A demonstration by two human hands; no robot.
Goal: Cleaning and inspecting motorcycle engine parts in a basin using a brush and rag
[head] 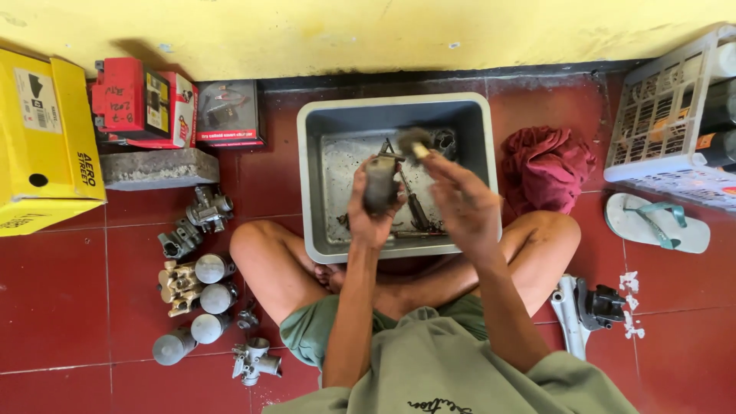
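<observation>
I sit cross-legged on a red tiled floor with a grey plastic tub point(320, 123) in front of me. My left hand point(371, 205) grips a dark, greasy metal part point(380, 184) above the tub. My right hand point(460, 201) holds a small brush point(414, 142), blurred by motion, just above and right of that part. Dirty tools and metal pieces point(418, 215) lie in the bottom of the tub.
Several carburettor parts point(192, 287) lie on the floor at my left, near a concrete block point(157, 167), red boxes point(142, 103) and a yellow carton point(46, 138). A red rag point(546, 165), a sandal point(655, 222), a white basket point(675, 115) and a metal bracket point(586, 310) are to my right.
</observation>
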